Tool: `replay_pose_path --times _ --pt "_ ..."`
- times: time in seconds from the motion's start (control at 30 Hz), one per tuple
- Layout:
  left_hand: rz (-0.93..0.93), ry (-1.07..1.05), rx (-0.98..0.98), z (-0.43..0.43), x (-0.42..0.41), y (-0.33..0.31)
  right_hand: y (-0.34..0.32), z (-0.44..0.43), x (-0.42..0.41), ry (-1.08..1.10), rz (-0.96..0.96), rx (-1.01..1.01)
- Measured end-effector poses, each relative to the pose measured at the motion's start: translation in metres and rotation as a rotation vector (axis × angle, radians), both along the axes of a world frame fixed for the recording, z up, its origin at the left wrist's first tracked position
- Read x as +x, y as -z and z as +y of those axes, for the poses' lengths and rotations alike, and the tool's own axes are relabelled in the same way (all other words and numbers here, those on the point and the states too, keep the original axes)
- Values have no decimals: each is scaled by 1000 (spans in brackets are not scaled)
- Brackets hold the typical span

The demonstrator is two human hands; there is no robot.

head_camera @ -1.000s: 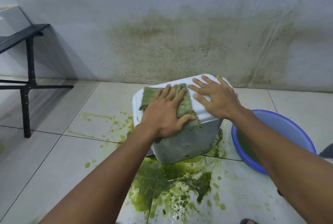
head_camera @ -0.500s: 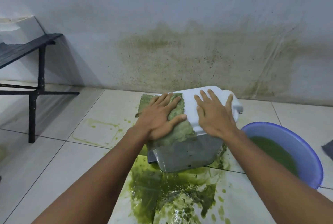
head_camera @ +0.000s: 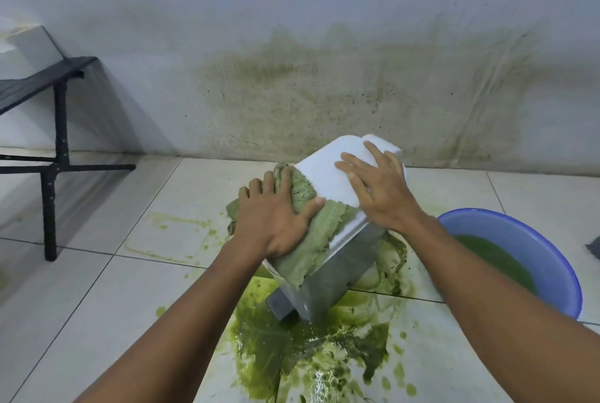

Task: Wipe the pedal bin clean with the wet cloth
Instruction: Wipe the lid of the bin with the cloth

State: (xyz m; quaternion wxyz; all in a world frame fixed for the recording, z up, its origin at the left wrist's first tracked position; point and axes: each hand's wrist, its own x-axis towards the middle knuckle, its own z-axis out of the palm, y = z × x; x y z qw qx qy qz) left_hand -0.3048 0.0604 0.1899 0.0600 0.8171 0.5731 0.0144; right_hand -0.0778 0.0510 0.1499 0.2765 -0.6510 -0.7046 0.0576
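Observation:
The pedal bin [head_camera: 337, 276] stands on the tiled floor near the wall, with a grey metal body and a white lid [head_camera: 328, 175]. It is turned so a corner faces me. A green-stained wet cloth [head_camera: 321, 234] drapes over the lid's left edge and down the side. My left hand [head_camera: 272, 217] presses on the cloth with fingers curled over its far edge. My right hand [head_camera: 380, 191] lies flat on the bare right part of the lid, fingers spread.
A puddle of green slime [head_camera: 311, 354] spreads on the floor in front of the bin. A blue basin [head_camera: 558, 272] with green water sits to the right. A black metal frame [head_camera: 55, 156] stands at the left. The wall [head_camera: 324, 94] behind is stained green.
The bin has turned so that its corner faces me. My left hand has slid the cloth to the lid's left edge and down the side. My right hand stays on the lid.

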Motion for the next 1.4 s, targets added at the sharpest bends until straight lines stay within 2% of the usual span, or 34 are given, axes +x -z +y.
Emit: replay_pose_path --times 0.07,0.17,0.37,0.5,0.6,0.8,0.93,1.1,1.3,1.4 --pt "-8 16 -1 -33 16 4 -7 14 7 -28 49 -124" --pt "-3 157 78 -62 45 13 -12 21 -5 10 69 -238" --pt "-92 346 250 -61 10 28 -6 16 -11 -17 140 -191" --pt "-215 475 259 -54 -40 38 -2 18 -12 -29 178 -169" --pt "-329 398 182 -41 -61 38 2 18 -13 -17 209 -137" --pt "-77 354 209 -48 -3 19 4 15 -20 24 132 -105" --pt "-102 250 214 -57 25 21 8 10 -20 13 178 -65" --pt "-137 257 273 -69 6 30 11 7 -19 -7 208 -40" --pt "-113 107 170 -61 34 19 21 -10 -25 -30 256 46" --pt "-105 130 176 -67 29 21 23 -11 -24 -23 259 71"
